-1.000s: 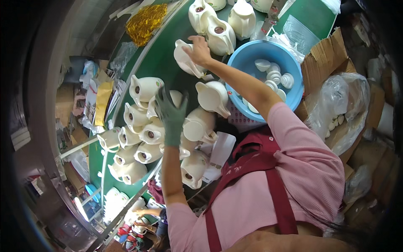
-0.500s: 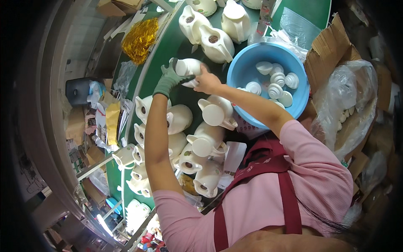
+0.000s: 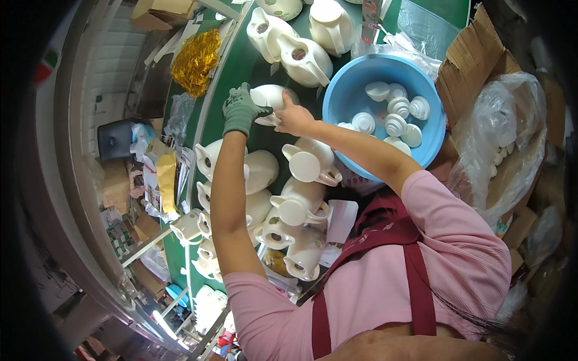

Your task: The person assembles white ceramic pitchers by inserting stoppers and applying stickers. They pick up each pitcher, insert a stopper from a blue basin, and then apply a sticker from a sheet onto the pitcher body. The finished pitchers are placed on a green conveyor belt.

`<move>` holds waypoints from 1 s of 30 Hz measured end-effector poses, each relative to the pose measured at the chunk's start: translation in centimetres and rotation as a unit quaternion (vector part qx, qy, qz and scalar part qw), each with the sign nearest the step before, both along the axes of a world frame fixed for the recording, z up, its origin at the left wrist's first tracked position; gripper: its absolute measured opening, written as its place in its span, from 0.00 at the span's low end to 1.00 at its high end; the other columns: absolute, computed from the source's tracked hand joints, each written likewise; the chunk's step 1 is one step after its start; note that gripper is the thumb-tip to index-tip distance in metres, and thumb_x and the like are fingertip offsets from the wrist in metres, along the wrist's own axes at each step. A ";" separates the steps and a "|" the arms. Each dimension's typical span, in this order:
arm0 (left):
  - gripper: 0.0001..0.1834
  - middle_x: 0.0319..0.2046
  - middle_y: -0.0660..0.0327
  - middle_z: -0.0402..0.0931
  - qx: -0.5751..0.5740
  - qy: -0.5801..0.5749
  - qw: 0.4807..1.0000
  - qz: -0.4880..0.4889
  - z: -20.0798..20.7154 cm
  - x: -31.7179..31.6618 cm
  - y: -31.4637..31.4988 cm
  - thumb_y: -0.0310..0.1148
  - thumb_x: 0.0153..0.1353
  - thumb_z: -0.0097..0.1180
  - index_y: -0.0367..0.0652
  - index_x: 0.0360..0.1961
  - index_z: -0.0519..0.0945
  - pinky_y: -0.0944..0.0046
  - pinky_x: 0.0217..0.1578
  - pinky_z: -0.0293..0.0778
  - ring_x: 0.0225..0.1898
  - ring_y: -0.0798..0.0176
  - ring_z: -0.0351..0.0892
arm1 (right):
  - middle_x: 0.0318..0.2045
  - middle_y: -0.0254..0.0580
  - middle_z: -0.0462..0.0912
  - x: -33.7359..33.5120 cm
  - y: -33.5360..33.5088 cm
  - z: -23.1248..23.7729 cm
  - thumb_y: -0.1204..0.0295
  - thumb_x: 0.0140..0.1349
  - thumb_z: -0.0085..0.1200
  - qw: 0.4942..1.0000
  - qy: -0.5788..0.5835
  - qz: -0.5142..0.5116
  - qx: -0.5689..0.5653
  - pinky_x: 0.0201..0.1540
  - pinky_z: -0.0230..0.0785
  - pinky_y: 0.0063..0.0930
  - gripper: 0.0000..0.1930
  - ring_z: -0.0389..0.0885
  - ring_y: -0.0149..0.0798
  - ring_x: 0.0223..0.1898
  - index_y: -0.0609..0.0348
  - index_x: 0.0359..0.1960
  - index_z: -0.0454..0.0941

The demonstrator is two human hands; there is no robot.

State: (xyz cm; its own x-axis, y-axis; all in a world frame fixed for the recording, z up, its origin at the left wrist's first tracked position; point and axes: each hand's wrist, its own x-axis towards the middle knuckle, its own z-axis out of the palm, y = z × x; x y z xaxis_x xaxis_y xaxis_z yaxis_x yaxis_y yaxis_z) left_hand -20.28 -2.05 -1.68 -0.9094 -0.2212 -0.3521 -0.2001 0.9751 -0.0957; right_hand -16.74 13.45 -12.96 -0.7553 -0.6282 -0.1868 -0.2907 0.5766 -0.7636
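Observation:
Over the green work surface I hold a cream-white jug (image 3: 269,96) between both hands. My left hand (image 3: 242,111), in a grey-green glove, is closed on the jug's left side. Bare and with its index finger laid along the jug, my right hand (image 3: 293,117) grips the opposite side. Part of the jug is hidden by my fingers. Toward me stand several similar jugs, among them one with a flat round lid (image 3: 304,166) and one with an uncovered dark opening (image 3: 277,233). Farther away is another uncovered jug (image 3: 304,60), beside a lidded one (image 3: 331,27).
To the right, a blue basin (image 3: 337,78) holds several white ridged lids (image 3: 396,124). Beyond it stands an opened cardboard box (image 3: 472,51) with clear plastic (image 3: 500,114). Gold tinsel (image 3: 197,63) lies left of the green surface (image 3: 211,120), near a metal rail.
The view has shifted slightly. Both hands remain on the jug, and my right index finger now lies straighter along its side.

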 end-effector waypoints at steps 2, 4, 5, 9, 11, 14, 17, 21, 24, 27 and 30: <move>0.55 0.56 0.52 0.72 0.012 -0.011 1.000 0.007 -0.2 -0.3 -0.1 0.55 0.27 0.81 0.50 0.60 0.71 0.50 0.54 0.76 0.57 0.49 0.76 | 0.71 0.73 0.49 -0.1 0.2 -0.1 0.57 0.53 0.65 1.000 0.003 -0.003 -0.008 0.52 0.76 0.44 0.17 0.85 0.61 0.42 0.47 0.43 0.84; 0.57 0.59 0.51 0.69 0.031 -0.030 0.999 0.021 -0.4 -0.4 -0.5 0.54 0.26 0.82 0.50 0.62 0.69 0.50 0.55 0.75 0.57 0.47 0.75 | 0.71 0.73 0.48 0.0 0.2 0.0 0.57 0.54 0.65 1.000 -0.003 -0.003 -0.009 0.52 0.76 0.44 0.16 0.85 0.61 0.42 0.48 0.42 0.84; 0.58 0.60 0.50 0.68 0.021 -0.031 0.999 -0.029 -0.8 -0.5 -0.9 0.54 0.27 0.81 0.50 0.63 0.68 0.50 0.56 0.74 0.58 0.45 0.75 | 0.71 0.74 0.48 0.0 0.2 0.1 0.57 0.54 0.66 1.000 -0.006 -0.002 -0.010 0.52 0.76 0.44 0.16 0.85 0.61 0.42 0.48 0.42 0.84; 0.62 0.64 0.45 0.61 -0.001 0.070 0.987 -0.144 -2.2 1.0 -2.8 0.53 0.33 0.80 0.52 0.71 0.60 0.48 0.58 0.71 0.59 0.38 0.72 | 0.71 0.74 0.48 -0.2 0.1 0.4 0.58 0.54 0.66 1.000 -0.009 0.007 -0.005 0.51 0.76 0.45 0.16 0.85 0.61 0.41 0.48 0.41 0.84; 0.60 0.64 0.43 0.62 -0.013 0.140 0.990 -0.001 -2.7 0.8 -2.3 0.50 0.38 0.78 0.52 0.72 0.59 0.49 0.60 0.69 0.60 0.38 0.71 | 0.71 0.73 0.48 -0.3 0.3 0.5 0.58 0.54 0.66 1.000 -0.023 0.006 -0.008 0.51 0.76 0.45 0.15 0.86 0.60 0.41 0.48 0.41 0.84; 0.59 0.60 0.40 0.67 0.118 0.027 0.986 -0.117 -1.0 -0.8 -2.6 0.55 0.42 0.75 0.43 0.71 0.59 0.51 0.61 0.68 0.62 0.40 0.70 | 0.72 0.73 0.47 -0.7 0.7 0.5 0.58 0.54 0.66 1.000 -0.027 0.006 0.001 0.52 0.76 0.44 0.15 0.86 0.60 0.41 0.49 0.41 0.84; 0.55 0.58 0.44 0.70 0.325 0.088 0.940 -0.061 -0.2 -1.4 -2.3 0.60 0.44 0.73 0.39 0.68 0.66 0.53 0.60 0.69 0.60 0.42 0.72 | 0.72 0.72 0.47 -0.8 0.7 0.6 0.58 0.54 0.66 0.999 -0.031 0.010 0.000 0.52 0.76 0.44 0.15 0.86 0.60 0.40 0.49 0.41 0.85; 0.50 0.59 0.43 0.69 0.043 -0.119 0.987 0.104 -1.7 -2.3 -1.6 0.59 0.45 0.72 0.45 0.66 0.68 0.49 0.53 0.75 0.56 0.41 0.76 | 0.72 0.74 0.47 -0.8 0.3 0.4 0.58 0.53 0.66 1.000 -0.022 0.013 -0.002 0.50 0.77 0.44 0.16 0.86 0.59 0.40 0.49 0.41 0.85; 0.46 0.60 0.49 0.69 0.030 -0.039 0.984 -0.168 -0.7 -1.0 -1.1 0.47 0.42 0.76 0.48 0.63 0.70 0.51 0.55 0.73 0.59 0.42 0.72 | 0.71 0.78 0.46 -1.2 0.3 0.6 0.60 0.52 0.66 0.999 -0.021 0.031 0.003 0.49 0.78 0.43 0.16 0.86 0.58 0.40 0.50 0.41 0.85; 0.56 0.60 0.41 0.65 0.175 0.094 0.970 -0.138 0.4 0.1 -1.9 0.50 0.38 0.78 0.43 0.67 0.62 0.49 0.58 0.72 0.61 0.39 0.70 | 0.71 0.78 0.47 -1.1 -0.1 0.2 0.62 0.51 0.64 0.999 -0.035 0.014 0.016 0.48 0.78 0.42 0.14 0.87 0.58 0.39 0.49 0.40 0.86; 0.56 0.57 0.37 0.68 0.048 0.005 0.996 0.070 0.2 -0.3 -0.6 0.66 0.42 0.70 0.39 0.64 0.65 0.47 0.56 0.72 0.57 0.36 0.73 | 0.71 0.78 0.47 -0.5 -0.6 0.3 0.64 0.49 0.63 1.000 -0.029 0.000 0.010 0.47 0.78 0.43 0.15 0.87 0.57 0.38 0.51 0.40 0.86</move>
State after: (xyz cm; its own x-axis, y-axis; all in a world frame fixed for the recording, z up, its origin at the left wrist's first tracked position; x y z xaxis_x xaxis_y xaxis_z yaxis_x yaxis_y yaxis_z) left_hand -20.57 -2.63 -1.45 -0.8759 -0.3121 -0.3680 -0.3355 0.9420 -0.0004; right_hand -17.25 12.85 -12.68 -0.7433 -0.6235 -0.2424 -0.2465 0.5922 -0.7672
